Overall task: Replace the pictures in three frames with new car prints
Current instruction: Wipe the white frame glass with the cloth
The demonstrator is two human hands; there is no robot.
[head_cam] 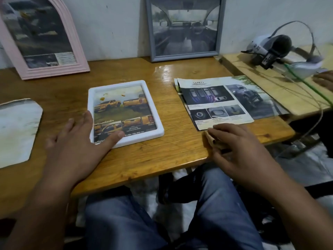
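A white frame (156,121) with a yellow pickup print lies flat on the wooden table (180,147). My left hand (77,139) rests open on its lower left corner, thumb across the glass. A loose car print (221,103) headed SAFETY lies to the right. My right hand (239,150) sits at that print's near edge, fingers curled over the table's front edge; what it holds, if anything, is unclear. A pink arched frame (54,69) and a grey frame (185,27) with a car-interior picture lean on the wall.
An arch-shaped white backing sheet (16,130) lies at the far left. A second, paler table (270,83) at the right carries a headset (275,49) with cables. Another person's hand (324,80) shows at the right edge. My knees are below the table.
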